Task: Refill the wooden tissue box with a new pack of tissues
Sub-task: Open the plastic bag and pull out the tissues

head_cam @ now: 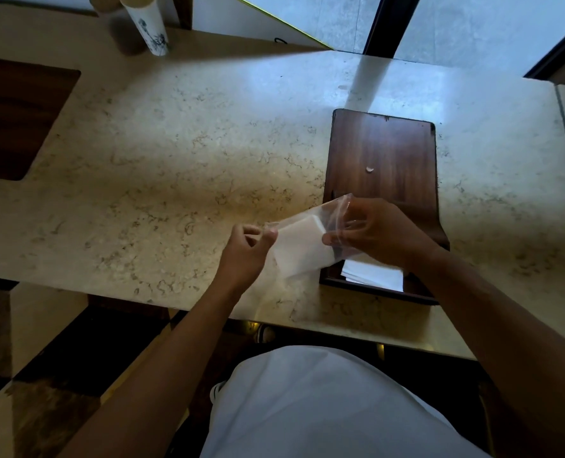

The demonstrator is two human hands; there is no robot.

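A beige marbled counter (181,153) is lit from dark-framed windows (472,24) beyond it; a dark wooden inset (19,117) is set at its left.

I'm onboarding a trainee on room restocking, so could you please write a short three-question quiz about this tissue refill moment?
1. True or false: the tissue pack lies flat on the marble counter, untouched.
2. Which hand grips the clear plastic wrapper at the end nearest the wooden tissue box? A) left hand B) right hand C) neither
3. Fill in: white tissues show at the box's ______ end, the one nearest the person.

Key:
1. False; both hands hold it above the counter, the left hand at its other end.
2. B, the right hand.
3. Open.
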